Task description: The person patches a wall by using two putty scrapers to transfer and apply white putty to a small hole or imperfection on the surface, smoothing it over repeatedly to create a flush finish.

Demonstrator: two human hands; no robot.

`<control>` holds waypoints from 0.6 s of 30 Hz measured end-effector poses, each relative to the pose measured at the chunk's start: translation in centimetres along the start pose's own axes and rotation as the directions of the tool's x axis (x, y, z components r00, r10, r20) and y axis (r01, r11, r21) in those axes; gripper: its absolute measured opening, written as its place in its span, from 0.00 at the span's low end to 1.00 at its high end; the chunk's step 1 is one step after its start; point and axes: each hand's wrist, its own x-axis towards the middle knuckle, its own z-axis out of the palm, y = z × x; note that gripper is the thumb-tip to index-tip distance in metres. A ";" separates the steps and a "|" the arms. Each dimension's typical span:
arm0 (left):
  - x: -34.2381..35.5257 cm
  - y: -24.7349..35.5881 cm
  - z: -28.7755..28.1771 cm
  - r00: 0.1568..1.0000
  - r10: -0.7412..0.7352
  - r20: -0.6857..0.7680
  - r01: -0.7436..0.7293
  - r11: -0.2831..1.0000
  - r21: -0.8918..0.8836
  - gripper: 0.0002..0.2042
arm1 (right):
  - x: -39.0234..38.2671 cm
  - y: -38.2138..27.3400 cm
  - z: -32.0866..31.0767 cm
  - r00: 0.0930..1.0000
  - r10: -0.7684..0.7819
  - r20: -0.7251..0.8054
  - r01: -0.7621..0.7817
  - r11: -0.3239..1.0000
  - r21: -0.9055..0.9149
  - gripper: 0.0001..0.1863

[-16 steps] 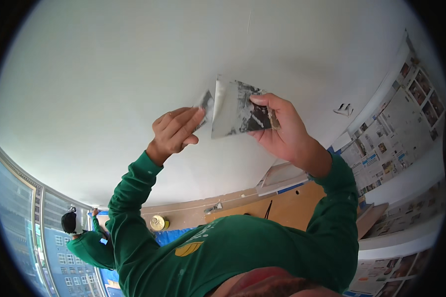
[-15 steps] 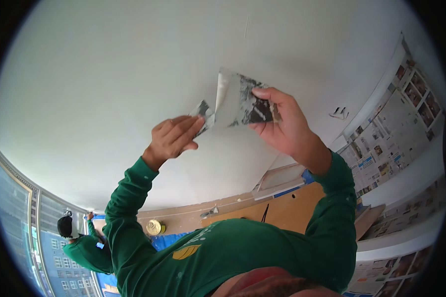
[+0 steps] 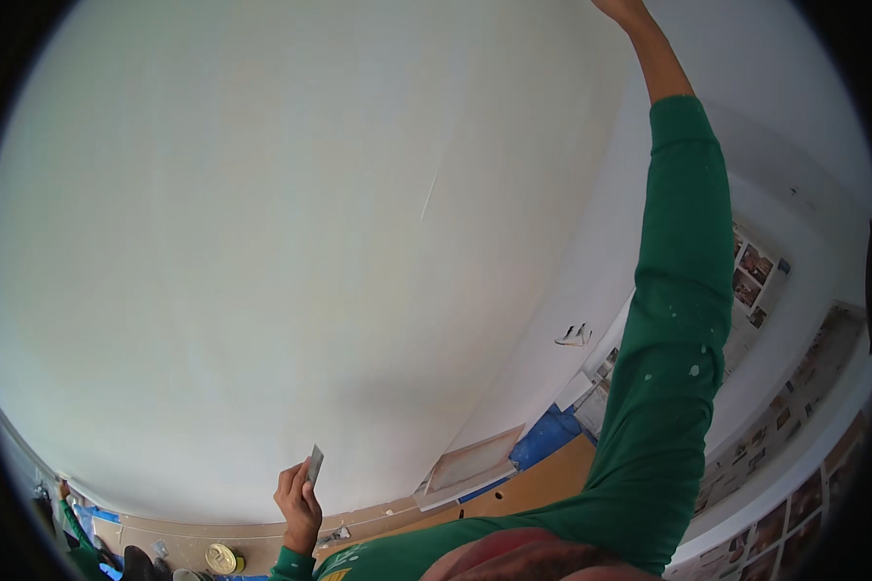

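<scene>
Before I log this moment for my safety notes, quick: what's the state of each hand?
Left hand: closed, holding a flat grey scraper.
Right hand: mostly cut off at the picture's top; its grip cannot be told.

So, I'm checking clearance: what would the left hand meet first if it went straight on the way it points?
Probably the pale wall: the left hand points up the picture, with the scraper leading. Nothing else shows in that line, though depth is unclear from this single view.
</scene>
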 end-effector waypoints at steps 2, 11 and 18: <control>-2.2 -0.9 -0.4 0.992 -0.117 -0.039 0.117 0.993 0.002 0.19 | 2.3 1.1 2.3 0.995 -0.101 -0.015 0.099 0.993 -0.071 0.13; -3.4 -1.7 -0.8 0.945 -0.313 -0.098 0.310 0.950 -0.044 0.18 | 7.0 2.8 6.0 0.970 -0.236 -0.053 0.228 0.966 -0.123 0.13; 0.1 -1.2 -0.4 0.944 -0.293 -0.149 0.276 0.953 -0.122 0.20 | 5.4 2.8 6.4 0.969 -0.247 -0.035 0.243 0.966 -0.091 0.15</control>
